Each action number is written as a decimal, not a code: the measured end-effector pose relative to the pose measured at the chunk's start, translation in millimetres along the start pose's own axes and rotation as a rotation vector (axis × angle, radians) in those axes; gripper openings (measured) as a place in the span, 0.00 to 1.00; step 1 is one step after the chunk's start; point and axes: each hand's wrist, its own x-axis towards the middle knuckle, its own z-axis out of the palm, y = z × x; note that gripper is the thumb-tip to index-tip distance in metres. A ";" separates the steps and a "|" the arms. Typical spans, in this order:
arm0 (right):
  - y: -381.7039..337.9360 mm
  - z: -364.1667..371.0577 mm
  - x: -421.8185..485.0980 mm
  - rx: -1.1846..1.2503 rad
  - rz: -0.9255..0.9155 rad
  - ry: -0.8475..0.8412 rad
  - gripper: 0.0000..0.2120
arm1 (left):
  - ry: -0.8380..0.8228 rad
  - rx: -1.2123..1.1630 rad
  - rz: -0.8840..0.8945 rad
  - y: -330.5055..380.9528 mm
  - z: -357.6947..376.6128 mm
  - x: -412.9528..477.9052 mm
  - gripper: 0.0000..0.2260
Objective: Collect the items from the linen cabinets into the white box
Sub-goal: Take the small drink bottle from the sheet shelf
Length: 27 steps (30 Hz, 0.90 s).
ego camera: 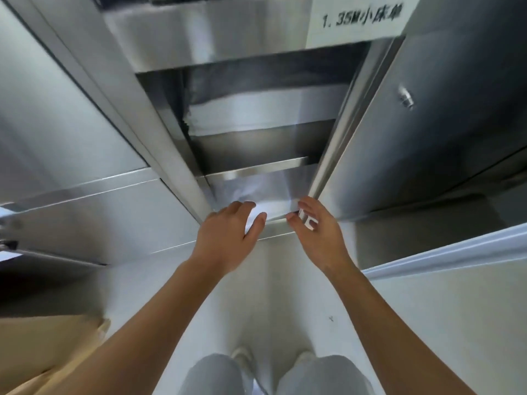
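steel linen cabinet (176,155), door (427,124) open: left hand (228,232) spread, reaching onto white folded linen (263,208) on the lowest shelf, right hand (316,223) spread beside it, apparently to lift from both sides; white box unseen.

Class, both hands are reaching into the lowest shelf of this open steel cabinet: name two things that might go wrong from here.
1. The right hand is close to the open door edge, so it may knock or scrape against it.
2. The left hand touches only the front of the white linen, so the fold may come apart when pulled.
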 end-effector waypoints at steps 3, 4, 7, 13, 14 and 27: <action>37.6 14.0 33.5 -0.008 -0.089 0.046 0.25 | 0.054 -0.003 0.044 -16.9 51.6 28.8 0.21; 51.5 19.2 46.9 -0.010 -0.133 0.073 0.24 | 0.063 0.022 0.072 -21.7 72.3 39.7 0.22; 71.4 28.7 73.1 0.005 -0.246 0.107 0.22 | 0.081 0.041 0.103 -34.1 113.4 60.9 0.22; 103.9 48.1 115.2 -0.014 -0.515 0.163 0.19 | 0.279 0.081 0.168 -58.7 152.6 87.7 0.23; 108.0 50.6 120.3 -0.019 -0.549 0.184 0.19 | 0.317 0.089 0.173 -61.5 153.6 88.7 0.23; 95.7 50.5 114.4 0.003 -0.616 0.241 0.32 | 0.410 0.078 0.213 -66.4 119.4 84.6 0.23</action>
